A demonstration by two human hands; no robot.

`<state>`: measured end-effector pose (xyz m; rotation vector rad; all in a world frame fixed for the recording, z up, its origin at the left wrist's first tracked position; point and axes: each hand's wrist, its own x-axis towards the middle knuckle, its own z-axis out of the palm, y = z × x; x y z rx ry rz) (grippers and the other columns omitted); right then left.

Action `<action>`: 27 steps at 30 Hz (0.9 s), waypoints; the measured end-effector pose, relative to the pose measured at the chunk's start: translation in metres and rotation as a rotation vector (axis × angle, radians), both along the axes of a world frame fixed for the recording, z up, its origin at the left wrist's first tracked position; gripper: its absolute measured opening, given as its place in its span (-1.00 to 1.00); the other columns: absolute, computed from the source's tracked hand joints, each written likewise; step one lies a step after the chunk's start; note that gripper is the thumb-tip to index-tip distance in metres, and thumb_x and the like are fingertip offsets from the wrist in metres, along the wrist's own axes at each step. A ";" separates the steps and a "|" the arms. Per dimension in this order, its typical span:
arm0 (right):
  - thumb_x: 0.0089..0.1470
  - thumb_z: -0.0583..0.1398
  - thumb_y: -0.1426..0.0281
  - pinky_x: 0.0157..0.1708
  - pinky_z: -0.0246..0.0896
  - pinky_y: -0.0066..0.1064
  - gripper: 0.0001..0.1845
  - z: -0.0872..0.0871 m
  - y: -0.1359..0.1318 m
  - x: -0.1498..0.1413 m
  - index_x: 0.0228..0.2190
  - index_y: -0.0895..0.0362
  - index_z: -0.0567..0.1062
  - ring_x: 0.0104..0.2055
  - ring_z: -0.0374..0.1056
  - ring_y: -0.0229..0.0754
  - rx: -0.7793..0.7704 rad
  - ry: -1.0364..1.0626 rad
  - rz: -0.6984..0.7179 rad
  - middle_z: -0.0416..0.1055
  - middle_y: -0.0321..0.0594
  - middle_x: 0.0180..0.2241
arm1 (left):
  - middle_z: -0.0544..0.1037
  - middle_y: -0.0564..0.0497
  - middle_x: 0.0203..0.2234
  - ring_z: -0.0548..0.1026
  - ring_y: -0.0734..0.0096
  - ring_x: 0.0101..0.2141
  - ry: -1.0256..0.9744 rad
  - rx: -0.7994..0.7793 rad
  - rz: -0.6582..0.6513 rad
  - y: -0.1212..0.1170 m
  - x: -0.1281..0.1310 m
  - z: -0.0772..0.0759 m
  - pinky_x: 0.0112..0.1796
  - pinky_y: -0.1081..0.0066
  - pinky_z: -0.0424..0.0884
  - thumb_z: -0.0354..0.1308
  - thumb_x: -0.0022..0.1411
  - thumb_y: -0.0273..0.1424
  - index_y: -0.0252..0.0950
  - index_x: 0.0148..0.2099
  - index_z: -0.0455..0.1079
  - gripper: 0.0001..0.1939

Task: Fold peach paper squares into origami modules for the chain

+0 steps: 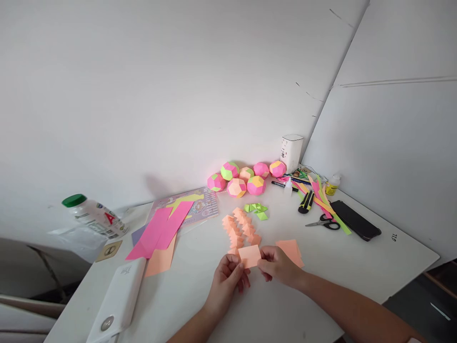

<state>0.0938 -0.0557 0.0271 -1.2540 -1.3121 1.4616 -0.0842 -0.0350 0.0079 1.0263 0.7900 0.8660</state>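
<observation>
A small peach sheet of paper (250, 256) is held up between both hands above the white table. My left hand (230, 276) pinches its left edge between thumb and fingers. At the right edge, my right hand (276, 263) grips it the same way. Just beyond the sheet lie two rows of folded peach paper pieces (233, 233), with several folded green paper pieces (257, 209) behind them. A stack of flat peach paper (291, 251) rests beside my right hand, partly hidden by it.
Several paper balls (236, 187) line the wall. Scissors (324, 224), a utility knife (306, 202), paper strips (335, 213) and a black phone-like slab (356, 220) lie right. Leftward are pink sheets (174, 224), a white device (121, 295) and a bottle (94, 216).
</observation>
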 end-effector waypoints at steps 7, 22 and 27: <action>0.02 0.10 0.36 -0.60 0.12 -0.51 -0.85 0.002 -0.001 -0.002 -0.52 0.14 0.26 -0.62 0.20 -0.36 0.012 -0.053 -0.006 0.22 -0.42 -0.63 | 0.42 0.19 -0.63 0.34 0.58 -0.69 0.018 0.015 -0.001 0.001 0.002 0.001 -0.65 0.58 0.19 0.19 0.13 -0.24 -0.21 -0.38 0.07 -0.68; 0.05 0.11 0.15 -0.65 0.04 -0.53 -0.58 0.010 0.004 0.002 -0.66 0.12 0.15 -0.72 0.15 -0.37 -0.064 0.006 -0.088 0.20 -0.44 -0.79 | 0.31 0.08 -0.45 0.36 0.56 -0.60 0.085 0.216 -0.096 -0.005 0.000 -0.011 -0.61 0.52 0.25 0.15 0.13 -0.26 -0.27 -0.40 0.37 -0.82; -0.04 0.19 0.20 -0.65 0.10 -0.51 -0.67 0.008 0.005 0.002 -0.60 0.14 0.23 -0.67 0.23 -0.34 -0.053 0.015 -0.113 0.20 -0.45 -0.71 | 0.38 -0.02 -0.33 0.40 0.48 -0.55 0.094 0.197 -0.090 -0.005 -0.002 0.001 -0.57 0.47 0.30 0.13 0.13 -0.19 -0.28 -0.24 0.45 -0.73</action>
